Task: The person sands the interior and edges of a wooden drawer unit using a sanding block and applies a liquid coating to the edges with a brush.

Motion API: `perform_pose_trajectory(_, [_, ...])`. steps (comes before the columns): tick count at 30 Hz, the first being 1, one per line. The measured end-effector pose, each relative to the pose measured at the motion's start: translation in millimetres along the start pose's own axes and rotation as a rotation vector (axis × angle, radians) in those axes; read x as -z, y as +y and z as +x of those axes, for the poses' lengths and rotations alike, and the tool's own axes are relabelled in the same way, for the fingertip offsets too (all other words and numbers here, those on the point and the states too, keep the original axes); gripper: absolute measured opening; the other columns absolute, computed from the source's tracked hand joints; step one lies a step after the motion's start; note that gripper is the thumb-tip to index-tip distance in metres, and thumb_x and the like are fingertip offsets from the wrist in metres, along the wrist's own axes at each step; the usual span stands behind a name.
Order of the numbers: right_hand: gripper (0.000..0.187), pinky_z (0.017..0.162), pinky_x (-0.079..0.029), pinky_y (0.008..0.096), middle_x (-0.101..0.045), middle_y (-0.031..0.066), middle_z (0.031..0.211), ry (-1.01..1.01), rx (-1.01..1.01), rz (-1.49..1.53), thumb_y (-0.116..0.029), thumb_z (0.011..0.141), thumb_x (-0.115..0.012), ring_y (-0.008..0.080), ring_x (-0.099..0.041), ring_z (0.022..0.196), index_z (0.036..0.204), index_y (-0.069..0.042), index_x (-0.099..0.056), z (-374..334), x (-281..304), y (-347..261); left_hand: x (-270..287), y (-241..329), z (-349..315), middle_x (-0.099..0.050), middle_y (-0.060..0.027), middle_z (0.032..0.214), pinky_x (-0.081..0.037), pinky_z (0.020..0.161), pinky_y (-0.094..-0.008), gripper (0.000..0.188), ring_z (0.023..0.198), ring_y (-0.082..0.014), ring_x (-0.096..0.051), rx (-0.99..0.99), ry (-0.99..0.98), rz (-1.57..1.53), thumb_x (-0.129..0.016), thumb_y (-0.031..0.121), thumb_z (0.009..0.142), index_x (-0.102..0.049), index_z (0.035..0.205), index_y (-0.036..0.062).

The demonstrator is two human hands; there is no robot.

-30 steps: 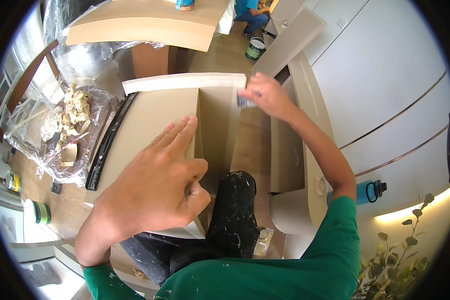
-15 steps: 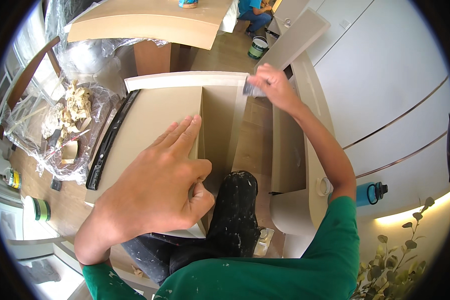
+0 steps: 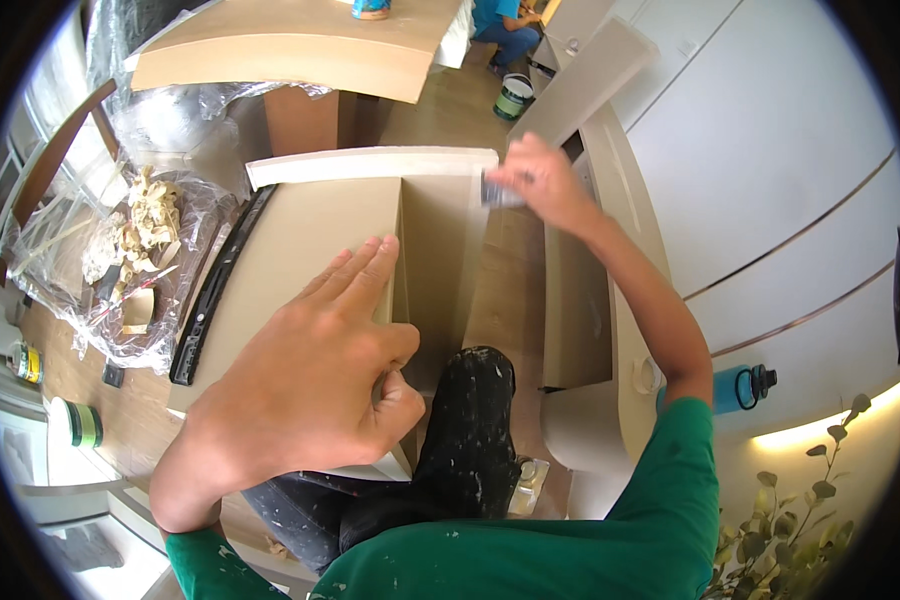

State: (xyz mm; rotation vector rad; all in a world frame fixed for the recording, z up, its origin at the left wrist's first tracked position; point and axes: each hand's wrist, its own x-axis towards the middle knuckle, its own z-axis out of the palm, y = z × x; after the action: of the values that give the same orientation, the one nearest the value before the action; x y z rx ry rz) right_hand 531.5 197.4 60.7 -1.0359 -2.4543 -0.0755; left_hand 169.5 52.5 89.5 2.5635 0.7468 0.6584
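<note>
A tan drawer (image 3: 320, 215) lies on its side across my legs, its pale curved front panel (image 3: 370, 165) at the far end and a black runner (image 3: 215, 285) along its left. My left hand (image 3: 305, 375) rests on the drawer's side, three fingers stretched flat and the index finger and thumb bent at the edge. My right hand (image 3: 545, 180) is closed around a small grey flat piece (image 3: 500, 192), blurred by motion. That piece is at the right end of the front panel; its exact kind is unclear.
Plastic sheeting with wood shavings (image 3: 150, 215) lies at left. Beyond stands a board-topped table (image 3: 290, 50). Paint buckets (image 3: 83, 424) are on the floor. A curved cabinet (image 3: 595, 420) stands at right, near a blue bottle (image 3: 735, 388). Another person (image 3: 510, 40) sits in the background.
My right hand has moved slightly downward with the grey piece, along the end of the front panel. My left hand stays on the drawer.
</note>
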Motion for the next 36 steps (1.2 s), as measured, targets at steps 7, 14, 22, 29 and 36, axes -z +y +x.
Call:
perform_pose_trajectory(7, [0.038, 0.074, -0.041, 0.0389, -0.051, 0.0072, 0.070, -0.029, 0.062, 0.075, -0.034, 0.102, -0.069, 0.0251, -0.048, 0.077, 0.078, -0.005, -0.068, -12.6, -16.4, 2.0, 0.9, -1.7, 0.7, -0.042, -0.0482, 0.149, -0.032, 0.126, -0.0548, 0.018, 0.141, -0.0589, -0.044, -0.004, 0.013, 0.000, -0.060, 0.016, 0.072, -0.062, 0.076, -0.0007])
perform_pose_trajectory(14, [0.038, 0.074, -0.040, 0.0393, -0.051, 0.0065, 0.072, -0.108, 0.088, 0.042, -0.035, 0.103, -0.068, 0.0246, -0.048, 0.081, 0.078, -0.007, -0.069, -21.0, -25.2, 4.5, -1.6, -0.1, 1.3, -0.043, -0.0476, 0.149, -0.033, 0.126, -0.0548, 0.018, 0.141, -0.0591, -0.045, -0.005, 0.012, 0.014, -0.060, 0.016, 0.072, -0.063, 0.077, -0.0006])
perform_pose_trajectory(22, [0.029, 0.084, -0.044, 0.0380, -0.060, 0.0073, 0.080, -0.179, 0.024, -0.062, -0.032, 0.101, -0.071, 0.0268, -0.051, 0.087, 0.088, -0.007, -0.075, -21.9, -13.6, 0.8, -1.0, 0.3, 1.6, -0.043, -0.0471, 0.149, -0.033, 0.126, -0.0550, 0.018, 0.141, -0.0592, -0.045, -0.004, 0.003, 0.015, -0.060, 0.016, 0.072, -0.063, 0.078, -0.0005])
perform_pose_trajectory(29, [0.040, 0.080, -0.043, 0.0458, -0.059, 0.0045, 0.079, -0.066, -0.013, 0.088, -0.040, 0.101, -0.070, 0.0259, -0.051, 0.083, 0.076, -0.008, -0.066, -28.8, -28.5, 8.3, 0.1, 3.4, 5.5, -0.039, -0.0470, 0.152, -0.032, 0.125, -0.0560, 0.017, 0.143, -0.0610, -0.039, 0.019, -0.035, -0.014, -0.059, 0.015, 0.071, -0.061, 0.077, -0.0002])
perform_pose_trajectory(36, [0.037, 0.078, -0.040, 0.0390, -0.054, 0.0055, 0.079, -0.013, 0.019, -0.062, -0.043, 0.106, -0.061, 0.0256, -0.049, 0.082, 0.093, -0.012, -0.078, -2.4, -9.1, 11.2, 4.9, 10.0, 10.3, -0.033, -0.0461, 0.158, -0.028, 0.126, -0.0571, 0.018, 0.147, -0.0629, -0.033, 0.064, -0.122, -0.013, -0.056, 0.013, 0.071, -0.061, 0.079, -0.0013])
